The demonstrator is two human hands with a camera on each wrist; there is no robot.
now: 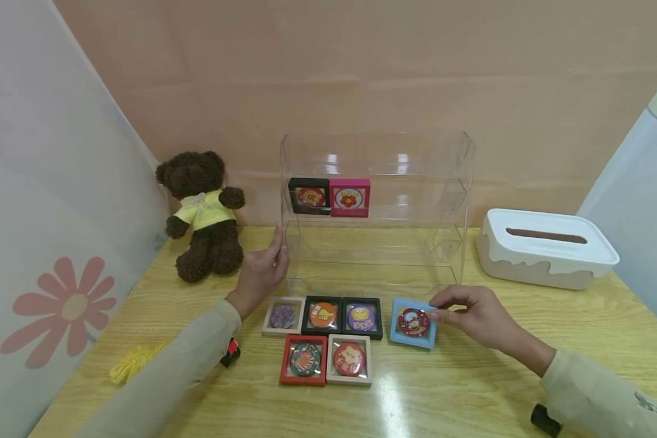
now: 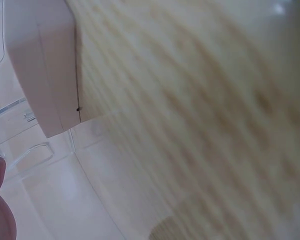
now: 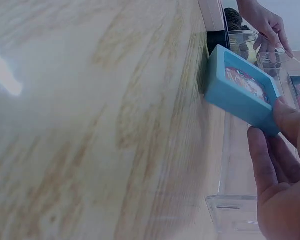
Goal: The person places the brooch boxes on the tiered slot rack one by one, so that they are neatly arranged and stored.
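My right hand point(image 1: 473, 313) pinches a light-blue square display frame point(image 1: 396, 322) by its right edge, thumb on the front and fingers behind. Inside the frame is a round dark-red badge point(image 1: 414, 322). In the right wrist view the blue frame point(image 3: 245, 115) is tilted just over the wooden table. My left hand point(image 1: 260, 274) touches the left side of a clear tiered acrylic rack point(image 1: 372, 274), index finger extended along its edge. On one rack tier a black frame point(image 1: 309, 210) and a pink frame point(image 1: 350, 212) stand side by side.
Before the rack lie beige point(image 1: 268, 331), black point(image 1: 307, 331), red point(image 1: 285, 380) and other badge frames in two rows. A brown teddy bear point(image 1: 205, 210) sits left, a white-topped tissue box point(image 1: 542, 274) right. Yellow string point(image 1: 134, 363) lies by the left sleeve.
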